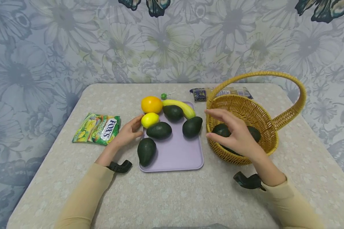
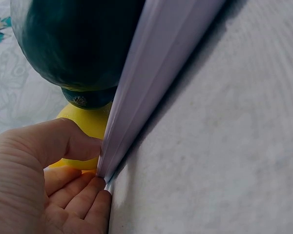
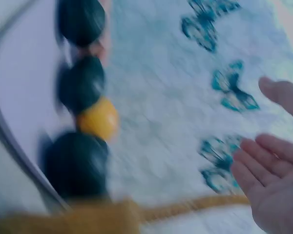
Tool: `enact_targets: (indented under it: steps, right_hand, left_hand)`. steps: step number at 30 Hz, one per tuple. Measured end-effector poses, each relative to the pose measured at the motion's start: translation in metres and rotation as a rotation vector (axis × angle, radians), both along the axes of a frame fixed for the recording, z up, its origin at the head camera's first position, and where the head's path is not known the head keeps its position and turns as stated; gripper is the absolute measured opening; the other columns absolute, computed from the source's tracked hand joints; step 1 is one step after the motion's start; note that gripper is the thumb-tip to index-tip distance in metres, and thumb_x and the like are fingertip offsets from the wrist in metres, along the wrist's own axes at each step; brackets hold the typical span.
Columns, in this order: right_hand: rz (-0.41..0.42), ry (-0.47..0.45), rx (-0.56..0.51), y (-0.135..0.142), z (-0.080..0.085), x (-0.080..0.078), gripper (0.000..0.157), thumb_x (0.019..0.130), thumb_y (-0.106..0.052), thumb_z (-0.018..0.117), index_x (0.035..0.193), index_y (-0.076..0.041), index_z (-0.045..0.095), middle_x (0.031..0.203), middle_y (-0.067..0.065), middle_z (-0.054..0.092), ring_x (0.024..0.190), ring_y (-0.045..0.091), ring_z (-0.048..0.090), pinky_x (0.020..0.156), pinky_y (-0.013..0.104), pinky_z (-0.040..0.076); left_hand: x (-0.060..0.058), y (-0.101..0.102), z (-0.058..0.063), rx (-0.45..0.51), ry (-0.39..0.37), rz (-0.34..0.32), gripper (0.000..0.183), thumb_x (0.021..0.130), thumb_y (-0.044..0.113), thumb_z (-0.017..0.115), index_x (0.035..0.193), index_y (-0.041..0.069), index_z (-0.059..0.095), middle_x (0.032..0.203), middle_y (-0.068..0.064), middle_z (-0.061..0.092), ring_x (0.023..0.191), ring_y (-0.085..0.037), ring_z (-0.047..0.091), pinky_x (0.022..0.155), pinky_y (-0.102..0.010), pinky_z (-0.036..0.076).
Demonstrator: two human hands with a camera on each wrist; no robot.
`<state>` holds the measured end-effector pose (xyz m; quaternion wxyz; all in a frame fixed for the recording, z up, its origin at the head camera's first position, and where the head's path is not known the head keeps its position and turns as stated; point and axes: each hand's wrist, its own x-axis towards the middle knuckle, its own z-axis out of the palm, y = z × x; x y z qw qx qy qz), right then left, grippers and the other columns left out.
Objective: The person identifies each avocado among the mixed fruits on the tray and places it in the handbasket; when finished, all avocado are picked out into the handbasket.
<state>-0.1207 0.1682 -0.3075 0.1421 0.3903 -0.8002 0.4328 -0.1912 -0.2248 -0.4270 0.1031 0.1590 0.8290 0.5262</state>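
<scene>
My left hand [image 1: 128, 133] is at the left edge of a lilac tray [image 1: 179, 156], fingers loosely bent. In the left wrist view the thumb and fingertips lie right at the tray's rim, close to a lemon [image 1: 150, 120]. Over a yellow wicker basket [image 1: 270, 143] hovers my right hand [image 1: 236, 135], its thumb and fingers spread apart with nothing between them. Dark green avocados [image 1: 221, 129] lie inside the basket, partly hidden by that hand. Several more avocados [image 1: 159, 130] sit on the tray, along with a banana [image 1: 181, 106] and an orange fruit [image 1: 151, 105].
Left of the tray lies a green FOX'S candy bag [image 1: 98, 128]. Behind it, near the wall, are a small green lollipop [image 1: 164, 95] and a long dark-ended packet [image 1: 200, 94]. The basket's tall handle [image 1: 261, 73] arches up at the right.
</scene>
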Motion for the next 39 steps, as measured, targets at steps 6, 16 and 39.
enact_targets:
  steps: [6, 16, 39]
  right_hand:
    - [-0.065, -0.218, -0.038, -0.051, -0.031, -0.01, 0.069, 0.083, -0.018, 0.073, 0.142, -0.009, 0.038, 0.141, 0.004, 0.042, 0.129, 0.019, 0.039, 0.107, 0.036, 0.033]
    - [-0.289, -0.365, -0.027, -0.078, -0.076, -0.025, 0.088, 0.083, -0.035, 0.072, 0.149, -0.007, 0.021, 0.147, 0.014, 0.027, 0.135, 0.028, 0.026, 0.109, 0.046, 0.025]
    - [-0.254, -0.418, 0.126, -0.083, -0.108, -0.033, 0.092, 0.076, -0.037, 0.078, 0.146, -0.002, 0.028, 0.146, 0.016, 0.034, 0.128, 0.032, 0.039, 0.103, 0.048, 0.036]
  left_hand:
    - [-0.001, -0.001, -0.001, 0.015, 0.013, -0.01, 0.074, 0.087, -0.001, 0.059, 0.15, 0.003, 0.019, 0.154, -0.014, 0.019, 0.138, -0.031, 0.023, 0.112, -0.044, 0.021]
    - [0.001, 0.002, 0.004, 0.008, -0.016, -0.006, 0.075, 0.088, -0.001, 0.058, 0.15, 0.004, 0.018, 0.155, -0.013, 0.018, 0.139, -0.03, 0.022, 0.112, -0.043, 0.021]
    - [0.001, 0.0, 0.0, 0.003, -0.01, 0.001, 0.074, 0.089, 0.0, 0.058, 0.151, 0.007, 0.018, 0.155, -0.011, 0.018, 0.139, -0.029, 0.022, 0.112, -0.042, 0.021]
